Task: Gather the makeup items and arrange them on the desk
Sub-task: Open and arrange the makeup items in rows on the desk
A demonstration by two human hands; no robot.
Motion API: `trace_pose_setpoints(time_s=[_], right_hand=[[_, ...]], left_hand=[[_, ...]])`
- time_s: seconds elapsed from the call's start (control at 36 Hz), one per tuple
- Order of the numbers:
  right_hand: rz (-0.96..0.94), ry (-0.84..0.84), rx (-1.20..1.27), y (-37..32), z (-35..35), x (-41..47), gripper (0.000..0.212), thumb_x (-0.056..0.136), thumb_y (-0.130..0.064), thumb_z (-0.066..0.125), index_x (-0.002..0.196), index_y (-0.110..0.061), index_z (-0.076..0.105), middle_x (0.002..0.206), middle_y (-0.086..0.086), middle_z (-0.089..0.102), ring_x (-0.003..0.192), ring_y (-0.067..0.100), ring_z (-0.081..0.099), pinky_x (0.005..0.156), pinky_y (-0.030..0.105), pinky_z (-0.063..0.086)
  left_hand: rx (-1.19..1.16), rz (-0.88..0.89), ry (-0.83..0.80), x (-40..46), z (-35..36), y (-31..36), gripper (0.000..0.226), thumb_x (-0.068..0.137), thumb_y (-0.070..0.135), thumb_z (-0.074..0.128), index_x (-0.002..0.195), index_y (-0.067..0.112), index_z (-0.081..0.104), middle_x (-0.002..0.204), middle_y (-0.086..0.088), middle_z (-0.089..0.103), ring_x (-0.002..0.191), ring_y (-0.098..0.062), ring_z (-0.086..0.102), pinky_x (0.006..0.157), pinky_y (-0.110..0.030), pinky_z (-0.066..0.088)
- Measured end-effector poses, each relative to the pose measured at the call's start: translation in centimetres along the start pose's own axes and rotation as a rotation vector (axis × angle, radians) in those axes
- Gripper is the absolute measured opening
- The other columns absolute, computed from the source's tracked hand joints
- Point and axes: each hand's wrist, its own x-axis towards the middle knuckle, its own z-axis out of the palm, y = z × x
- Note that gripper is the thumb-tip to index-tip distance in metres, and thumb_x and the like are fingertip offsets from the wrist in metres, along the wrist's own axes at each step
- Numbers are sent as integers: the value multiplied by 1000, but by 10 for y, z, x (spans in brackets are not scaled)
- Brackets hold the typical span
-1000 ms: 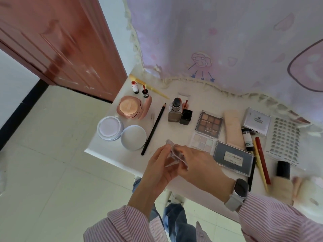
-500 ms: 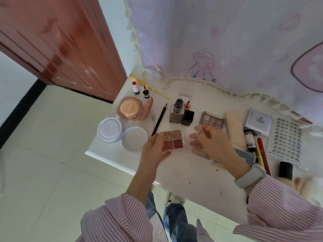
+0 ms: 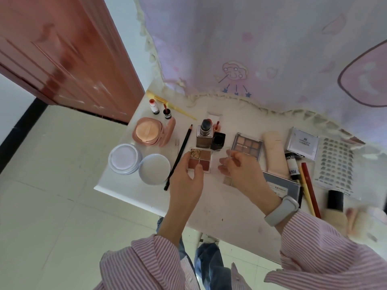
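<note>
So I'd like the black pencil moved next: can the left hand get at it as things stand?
Probably yes. The black pencil lies bare on the desk just beside the left hand, nothing over it. But that hand holds the small four-pan palette, so it must let go first.

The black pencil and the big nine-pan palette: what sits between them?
In the head view, between the black pencil and the nine-pan palette stand a foundation bottle, a black cap and the four-pan palette.
</note>
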Motion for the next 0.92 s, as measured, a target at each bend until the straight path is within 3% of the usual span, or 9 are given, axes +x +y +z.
trace_pose_setpoints(time_s=[0.06,0.17,0.25,0.31,0.42,0.53,0.58,0.72,0.92], right_hand=[[2,-6,22,1,-3,-1,34,95,-5,42,127,5,48,102,13,61,96,31,64,79,24,54],[-139,98,-171,7,-15,-5,28,95,-19,45,115,-7,59,86,6,67,83,24,66,85,42,52],[-253,175,-307,10,-32,-7,21,95,-19,44,107,-17,61,82,1,65,67,14,61,64,18,48],[-324,189,-400,13,-45,-2,20,95,-18,44,108,-18,60,85,1,64,54,6,48,53,15,38],[-495,207,-778,24,-65,22,29,90,-15,50,118,-13,58,113,5,63,96,19,49,83,31,39],[-501,55,-1174,27,-74,38,56,85,-33,54,137,-22,37,145,1,36,129,26,29,98,44,27],[-508,-4,-1234,25,-73,42,57,86,-36,52,139,-26,34,148,0,31,131,24,25,98,44,25],[-516,-65,-1250,16,-75,54,53,87,-42,49,137,-28,36,146,-2,35,130,21,31,99,42,22],[-522,-84,-1261,12,-77,57,51,87,-46,50,134,-30,41,142,-3,41,126,21,35,97,43,24]], left_hand=[[-19,12,14,1,2,-1,36,95,18,49,130,21,48,95,34,44,94,5,47,87,-18,35],[-47,13,24,-3,4,-8,38,94,18,50,132,20,47,111,20,51,107,-2,49,94,-20,36],[0,42,47,-10,5,-12,39,94,17,49,133,18,46,121,12,51,115,-6,47,97,-21,35],[85,85,43,-17,6,-16,41,94,15,48,135,17,44,131,7,48,120,-9,43,102,-21,30],[290,195,26,-29,12,-31,46,92,12,52,137,11,41,139,-4,44,129,-20,38,108,-29,28],[569,232,26,-39,26,-48,59,76,12,70,129,2,46,131,-18,52,121,-37,49,99,-50,37],[657,261,44,-42,32,-54,61,74,15,72,126,3,44,128,-20,54,119,-39,51,98,-51,36],[748,299,58,-44,35,-64,50,84,29,35,127,3,42,134,-20,50,124,-38,47,102,-51,29],[791,298,59,-44,38,-69,51,86,30,33,129,4,42,137,-19,47,127,-38,44,104,-52,27]])
